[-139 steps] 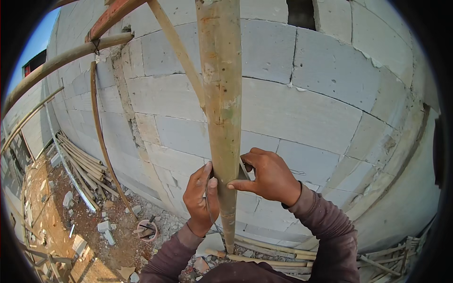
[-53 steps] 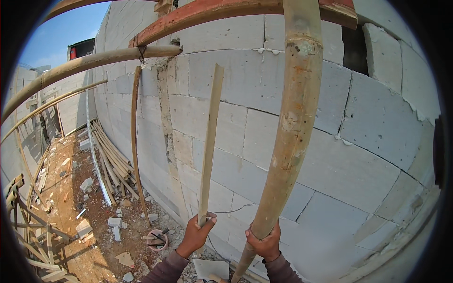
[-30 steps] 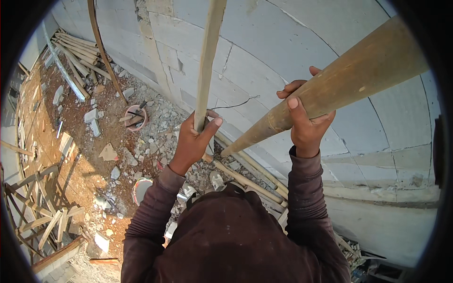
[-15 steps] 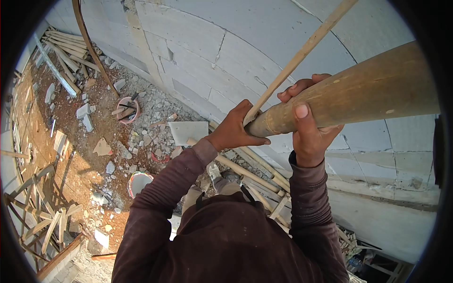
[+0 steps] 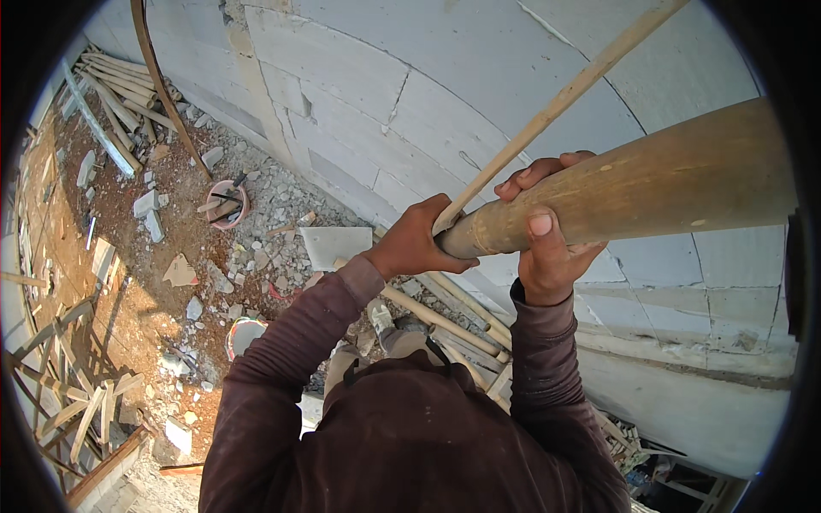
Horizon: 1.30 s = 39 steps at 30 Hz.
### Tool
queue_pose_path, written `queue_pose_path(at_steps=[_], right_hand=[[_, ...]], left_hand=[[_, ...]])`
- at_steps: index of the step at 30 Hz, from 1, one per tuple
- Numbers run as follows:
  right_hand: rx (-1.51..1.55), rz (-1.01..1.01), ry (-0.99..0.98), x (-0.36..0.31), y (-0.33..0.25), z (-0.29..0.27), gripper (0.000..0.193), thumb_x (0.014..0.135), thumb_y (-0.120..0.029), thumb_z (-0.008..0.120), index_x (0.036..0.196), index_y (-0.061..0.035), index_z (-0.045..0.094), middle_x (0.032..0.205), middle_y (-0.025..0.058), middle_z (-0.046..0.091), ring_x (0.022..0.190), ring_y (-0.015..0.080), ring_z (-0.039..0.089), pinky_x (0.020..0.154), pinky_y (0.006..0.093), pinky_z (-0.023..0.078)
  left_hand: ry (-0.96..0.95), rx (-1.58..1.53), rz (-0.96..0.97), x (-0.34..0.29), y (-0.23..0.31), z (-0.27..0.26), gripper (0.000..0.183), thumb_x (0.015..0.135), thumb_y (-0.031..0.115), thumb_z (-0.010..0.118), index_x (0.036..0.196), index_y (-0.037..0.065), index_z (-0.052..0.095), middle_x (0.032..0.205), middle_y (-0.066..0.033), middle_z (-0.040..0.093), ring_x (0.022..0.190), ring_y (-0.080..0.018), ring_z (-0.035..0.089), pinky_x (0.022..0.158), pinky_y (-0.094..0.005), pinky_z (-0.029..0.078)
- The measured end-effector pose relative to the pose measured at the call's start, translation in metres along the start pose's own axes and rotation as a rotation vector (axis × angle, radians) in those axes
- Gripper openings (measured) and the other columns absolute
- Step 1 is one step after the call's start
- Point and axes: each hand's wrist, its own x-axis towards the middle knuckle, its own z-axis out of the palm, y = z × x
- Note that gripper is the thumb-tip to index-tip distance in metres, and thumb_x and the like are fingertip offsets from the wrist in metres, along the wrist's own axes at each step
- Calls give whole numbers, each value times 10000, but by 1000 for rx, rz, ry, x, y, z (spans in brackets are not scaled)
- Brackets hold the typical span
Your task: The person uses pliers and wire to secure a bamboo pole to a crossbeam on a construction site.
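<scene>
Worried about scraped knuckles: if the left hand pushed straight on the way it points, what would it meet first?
Probably the thick pole's end, right against the left hand; depth is unclear.

I'm getting bright, even daylight here; the block wall point(image 5: 410, 94) is reading pale without glare. Soft shadows are lying under the rubble point(image 5: 171, 231). The pole point(image 5: 650, 184) is catching warm light along its top. Fisheye is bending edges hard toward the black rim. Focus is holding sharp centrally, softening outward.

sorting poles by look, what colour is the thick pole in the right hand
Tan-brown with darker streaks; the thick pole shows best in the head view, held by the right hand.
</scene>
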Motion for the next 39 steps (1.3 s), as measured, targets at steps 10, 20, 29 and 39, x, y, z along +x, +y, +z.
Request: queue_pose_path(at_steps=[10,20,29,39], right_hand=[[-313,-78,-113,47,-80,2,1193,691,-794,601,1438,56,222,1242,278,492,1093,388,596,880,477,542],[147,-34,-395,104,-118,-19,882,810,-641,605,1311,41,356,1070,188,513,887,277,589,820,419,490],[2,46,-86,70,-90,13,673,736,-496,749,1085,21,495,777,134,611,674,226,639,635,350,546],[-277,-233,-10,66,-109,22,616,814,-368,743,1190,17,443,1057,101,587,977,173,579,860,317,471]], left_hand=[[-24,-12,-45,-21,-16,0,610,574,317,899,980,-7,578,876,-127,601,811,-220,603,747,-358,503],[-78,35,0,13,10,1,602,590,256,903,1037,12,582,928,-80,608,864,-159,619,783,-316,515],[-122,86,-82,-27,-9,-4,800,589,493,885,1117,-27,585,1008,-186,630,952,-282,632,855,-368,495],[222,69,-42,-60,0,-31,442,701,219,863,964,-33,613,876,-121,687,859,-202,693,765,-324,554]])
